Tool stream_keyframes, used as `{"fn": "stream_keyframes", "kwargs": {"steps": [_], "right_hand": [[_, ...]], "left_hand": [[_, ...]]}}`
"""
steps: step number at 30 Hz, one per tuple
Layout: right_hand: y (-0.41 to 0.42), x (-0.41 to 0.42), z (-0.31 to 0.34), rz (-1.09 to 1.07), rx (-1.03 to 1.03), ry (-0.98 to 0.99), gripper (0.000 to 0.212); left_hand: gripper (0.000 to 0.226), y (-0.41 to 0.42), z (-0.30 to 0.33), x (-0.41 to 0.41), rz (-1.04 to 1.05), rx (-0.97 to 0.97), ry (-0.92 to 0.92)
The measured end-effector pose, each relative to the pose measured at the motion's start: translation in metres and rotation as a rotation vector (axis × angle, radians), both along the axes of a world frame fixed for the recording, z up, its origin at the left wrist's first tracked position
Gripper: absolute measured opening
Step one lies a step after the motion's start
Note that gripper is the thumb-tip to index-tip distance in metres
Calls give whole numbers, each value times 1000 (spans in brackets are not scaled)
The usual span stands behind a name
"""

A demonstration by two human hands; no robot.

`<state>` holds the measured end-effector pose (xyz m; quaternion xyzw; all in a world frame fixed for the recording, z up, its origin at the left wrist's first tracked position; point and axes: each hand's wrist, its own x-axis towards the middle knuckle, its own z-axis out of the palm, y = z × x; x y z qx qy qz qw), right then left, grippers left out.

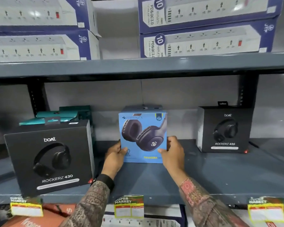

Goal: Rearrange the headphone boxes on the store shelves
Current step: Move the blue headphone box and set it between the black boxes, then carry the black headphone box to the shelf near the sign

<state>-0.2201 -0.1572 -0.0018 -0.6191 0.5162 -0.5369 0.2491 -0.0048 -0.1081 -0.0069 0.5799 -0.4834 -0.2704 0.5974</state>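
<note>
A light blue headphone box (pixel 143 136) stands upright in the middle of the grey shelf (pixel 220 177). My left hand (pixel 115 154) grips its lower left edge and my right hand (pixel 172 153) grips its lower right edge. A large black boat Rockerz 430 box (pixel 51 159) stands at the front left of the shelf. A smaller-looking black Rockerz 430 box (pixel 225 130) stands further back on the right. Teal boxes (pixel 59 116) lie behind the left black box, partly hidden by it.
The shelf above (pixel 138 66) carries stacked blue and white power strip boxes (pixel 203 27) on both sides. Yellow price tags (pixel 129 208) hang on the shelf's front edge. Orange and white boxes (pixel 39 218) show on the shelf below.
</note>
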Motion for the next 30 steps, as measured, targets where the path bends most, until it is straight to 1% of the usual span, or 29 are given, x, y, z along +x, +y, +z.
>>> {"fn": "stream_keyframes", "kwargs": {"steps": [1, 3, 4, 6, 7, 8, 10, 12, 14, 15, 16, 17, 18, 19, 20, 22, 23, 25, 27, 30], "right_hand": [[3, -2, 0, 6, 17, 2, 38], [14, -5, -1, -33, 19, -2, 52], [22, -4, -2, -82, -20, -28, 56], [46, 3, -3, -163, -154, -110, 51], [58, 9, -4, -155, -228, -140, 45], [72, 21, -5, -97, -282, -160, 39], [94, 48, -7, 94, -288, -183, 27], [105, 78, -7, 298, -221, -172, 23], [109, 108, -7, 481, -132, -136, 31], [112, 124, -8, 556, -79, -123, 39], [113, 139, -10, 607, -33, -115, 48], [115, 153, -11, 636, 2, -114, 58], [117, 164, -13, 653, 24, -120, 67], [119, 173, -15, 654, 33, -121, 72], [121, 180, -17, 642, 27, -117, 74], [126, 189, -22, 585, 1, -111, 71], [129, 191, -24, 546, -15, -105, 69], [132, 192, -25, 488, -48, -88, 66], [132, 192, -21, 474, -62, -100, 64], [129, 166, -17, 454, -43, -177, 65]], "left_hand": [[34, 5, 3, -2, 2, 7, -16], [33, 20, 8, -8, -1, 3, -44], [39, 32, 8, -9, -7, -10, -52], [60, 61, 7, -10, -2, -20, -83], [64, 78, 5, -10, 10, -24, -111], [61, 99, 2, -3, 42, -54, -141], [43, 138, -2, 14, 171, -183, -149], [27, 174, -2, 39, 401, -360, -33], [25, 201, -2, 70, 685, -563, 70], [25, 211, -4, 89, 806, -614, 82], [27, 218, -6, 106, 879, -604, 79], [33, 222, -9, 122, 896, -535, 60], [44, 224, -14, 135, 842, -428, 33], [55, 224, -19, 146, 741, -326, 23], [63, 224, -22, 151, 621, -263, 42], [66, 223, -24, 153, 421, -232, 88], [63, 221, -26, 152, 376, -240, 76], [56, 219, -28, 148, 379, -246, 28], [53, 220, -24, 145, 413, -257, 61], [52, 209, -15, 132, 394, -255, 94]]}}
